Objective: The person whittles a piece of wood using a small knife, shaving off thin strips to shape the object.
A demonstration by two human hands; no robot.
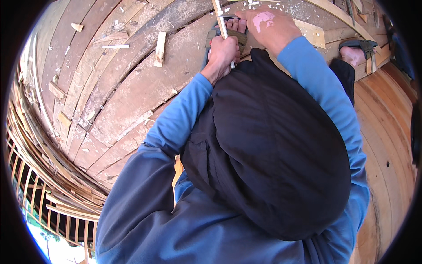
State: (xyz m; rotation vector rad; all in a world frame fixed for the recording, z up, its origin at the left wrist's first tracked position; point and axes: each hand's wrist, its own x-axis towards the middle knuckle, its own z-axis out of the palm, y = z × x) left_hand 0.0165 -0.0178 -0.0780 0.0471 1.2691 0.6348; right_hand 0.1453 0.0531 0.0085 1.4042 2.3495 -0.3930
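My left hand [223, 52] is clenched around a thin pale stick [221, 22], whose near end pokes out below my fist, by my black trousers [281, 145]. The stick slants away to the far edge of view, in front of my sandal [242, 38]. My right hand [271, 31] is just right of it; I cannot tell whether its fingers grip anything. Farther left, a wood block [160, 49] lies on the plank floor [132, 86] among scattered shavings [91, 115].
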